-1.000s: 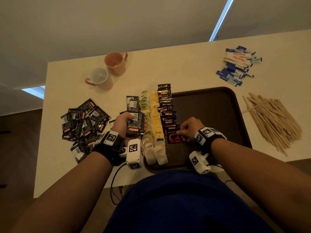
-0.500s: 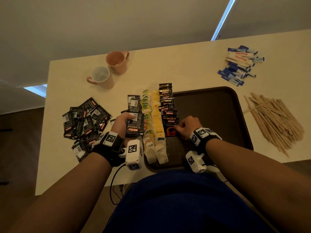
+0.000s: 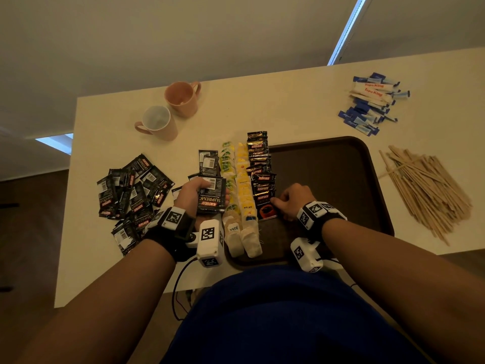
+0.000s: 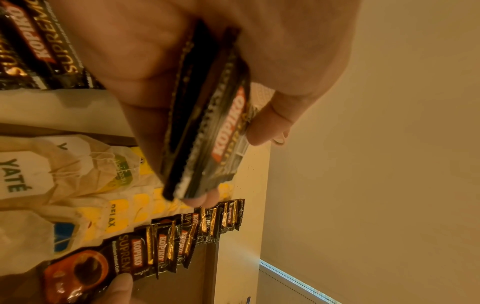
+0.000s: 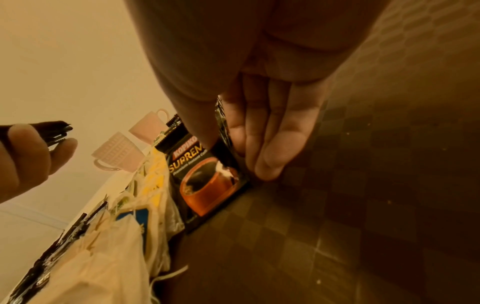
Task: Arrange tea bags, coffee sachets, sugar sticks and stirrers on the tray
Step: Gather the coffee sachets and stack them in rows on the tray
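Near the left edge of the counter [image 3: 110, 258] lies the loose heap of coffee sachets [image 3: 131, 190], glossy black foil with crimped ends; they are slippery, and I think my forearm could brush some off that edge.

My left hand [image 3: 191, 195] has its grip closed around a small stack of sachets [image 3: 211, 194], thumb on one face and fingers on the other. The foil faces slide on each other, so if I loosen the grip while I reach, I think the stack may fan out and fall on the tea bags [image 3: 237, 190]. These are soft paper pouches with thin strings and tags, in two rows along the left edge of the tray [image 3: 341, 179]; they are very light and one touch can shift them.

Beside them is the overlapping sachet row [image 3: 261, 174]. My right hand [image 3: 291, 200] presses the nearest sachet [image 3: 266, 210] down with the thumb, the fingers beside its edge; nothing is clenched. If I push too hard, the whole row may slide, though the tray floor looks textured.

The sugar sticks [image 3: 372, 103] at the far right corner and the flat wooden stirrers [image 3: 425, 187] at the right edge are not yet on the tray.
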